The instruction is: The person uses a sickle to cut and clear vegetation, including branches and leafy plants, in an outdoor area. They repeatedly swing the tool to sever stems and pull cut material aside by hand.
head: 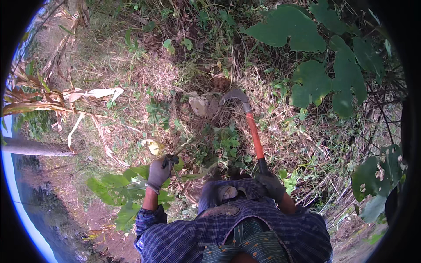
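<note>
My left hand [160, 172], in a grey work glove with dark fingertips, is closed around a plant stem. Broad green leaves [128, 187] spread beside and below that wrist. The gloved right hand [271, 185] grips the dark lower end of a sickle [254, 134], whose shaft is red and whose curved metal blade points away from me. The blade lies over dry grass, just right of a pale stone [199, 105]. A yellowish leaf [154, 147] is just above my left hand. Low green weeds [227, 141] grow between the hands and the stone.
Large green leaves [310, 82] overhang the right side. Dried corn stalks [49, 105] lean in from the left, above a grey post or trunk [39, 147]. Tangled dry grass and vines cover the ground. Cut-looking dry stems lie at the lower right.
</note>
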A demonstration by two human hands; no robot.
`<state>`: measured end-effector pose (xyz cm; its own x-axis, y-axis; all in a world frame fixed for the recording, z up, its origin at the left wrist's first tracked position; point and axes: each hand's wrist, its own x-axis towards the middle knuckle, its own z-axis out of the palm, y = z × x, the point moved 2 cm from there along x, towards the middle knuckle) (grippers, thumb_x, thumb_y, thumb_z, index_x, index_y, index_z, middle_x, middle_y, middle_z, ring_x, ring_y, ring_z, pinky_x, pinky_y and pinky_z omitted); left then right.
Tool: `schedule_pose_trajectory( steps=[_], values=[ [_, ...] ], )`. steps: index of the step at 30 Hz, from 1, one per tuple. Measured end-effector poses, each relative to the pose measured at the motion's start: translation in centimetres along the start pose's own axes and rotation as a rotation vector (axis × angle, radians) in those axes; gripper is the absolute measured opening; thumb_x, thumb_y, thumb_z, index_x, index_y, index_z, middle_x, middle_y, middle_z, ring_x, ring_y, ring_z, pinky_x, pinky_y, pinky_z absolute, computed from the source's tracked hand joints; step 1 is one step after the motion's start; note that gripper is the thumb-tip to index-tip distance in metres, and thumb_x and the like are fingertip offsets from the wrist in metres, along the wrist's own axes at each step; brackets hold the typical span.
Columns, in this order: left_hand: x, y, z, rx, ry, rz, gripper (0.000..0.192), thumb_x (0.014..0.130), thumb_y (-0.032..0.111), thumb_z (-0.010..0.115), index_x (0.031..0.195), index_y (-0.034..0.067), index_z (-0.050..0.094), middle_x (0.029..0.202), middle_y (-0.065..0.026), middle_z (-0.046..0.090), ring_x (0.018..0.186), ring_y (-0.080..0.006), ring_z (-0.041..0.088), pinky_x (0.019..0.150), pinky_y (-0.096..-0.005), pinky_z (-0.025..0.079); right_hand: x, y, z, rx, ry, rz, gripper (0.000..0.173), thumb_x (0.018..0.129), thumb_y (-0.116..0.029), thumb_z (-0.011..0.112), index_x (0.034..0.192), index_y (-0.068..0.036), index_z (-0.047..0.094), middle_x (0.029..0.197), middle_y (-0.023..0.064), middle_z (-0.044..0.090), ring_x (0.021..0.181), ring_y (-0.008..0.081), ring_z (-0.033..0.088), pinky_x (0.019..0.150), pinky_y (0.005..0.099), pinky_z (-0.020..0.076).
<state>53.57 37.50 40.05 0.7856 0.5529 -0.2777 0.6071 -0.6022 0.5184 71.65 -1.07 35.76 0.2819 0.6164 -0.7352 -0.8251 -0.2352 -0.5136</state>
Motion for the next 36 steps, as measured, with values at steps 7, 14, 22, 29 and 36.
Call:
schedule_pose_trajectory(
  steps=[7,14,22,29,36],
  values=[
    [3.3,4.9,0.9,-0.061,0.076,0.114,0.018,0.082,0.019,0.059,0.097,0.010,0.066,0.072,-0.0161,0.063,0.063,-0.0316,0.063,0.057,-0.0388,0.048,6.8,-3.8,1.5,-0.053,0.125,0.191,0.022,0.086,-0.025,0.062,0.087,-0.004,0.056,0.064,-0.0009,0.052,0.051,0.0104,0.048,0.045,0.0247,0.0381],
    [4.0,7.4,-1.4,0.113,0.111,0.288,0.017,0.082,0.023,0.060,0.095,0.014,0.065,0.067,-0.0121,0.062,0.059,-0.0307,0.061,0.054,-0.0393,0.048,14.5,-8.1,3.3,-0.089,-0.080,0.097,0.021,0.085,-0.023,0.063,0.084,-0.006,0.050,0.060,0.0014,0.050,0.043,0.0127,0.046,0.038,0.0286,0.0352],
    [-1.8,0.9,7.5,0.045,-0.036,0.162,0.026,0.088,0.031,0.056,0.106,0.013,0.064,0.081,-0.0086,0.065,0.071,-0.0255,0.062,0.064,-0.0402,0.048,10.6,-18.1,5.6,-0.103,0.079,-0.317,0.019,0.090,-0.023,0.060,0.088,-0.005,0.054,0.059,0.0007,0.050,0.042,0.0094,0.048,0.037,0.0243,0.0440],
    [0.4,-4.4,1.0,0.133,-0.051,-0.092,0.020,0.086,0.020,0.051,0.100,0.016,0.066,0.078,-0.0071,0.069,0.063,-0.0240,0.066,0.059,-0.0366,0.054,7.4,-3.9,8.7,-0.042,0.062,0.583,0.021,0.089,-0.022,0.059,0.074,-0.009,0.053,0.060,-0.0010,0.049,0.044,0.0112,0.042,0.041,0.0272,0.0354],
    [0.1,-2.0,-0.5,-0.016,-0.116,-0.055,0.023,0.084,0.017,0.056,0.102,0.008,0.065,0.072,-0.0166,0.065,0.063,-0.0313,0.064,0.060,-0.0379,0.052,8.0,-9.6,2.6,0.561,-0.339,0.047,0.029,0.098,-0.016,0.042,0.069,-0.015,0.040,0.051,-0.0079,0.027,0.036,0.0021,0.023,0.031,0.0200,0.0174]
  ],
)
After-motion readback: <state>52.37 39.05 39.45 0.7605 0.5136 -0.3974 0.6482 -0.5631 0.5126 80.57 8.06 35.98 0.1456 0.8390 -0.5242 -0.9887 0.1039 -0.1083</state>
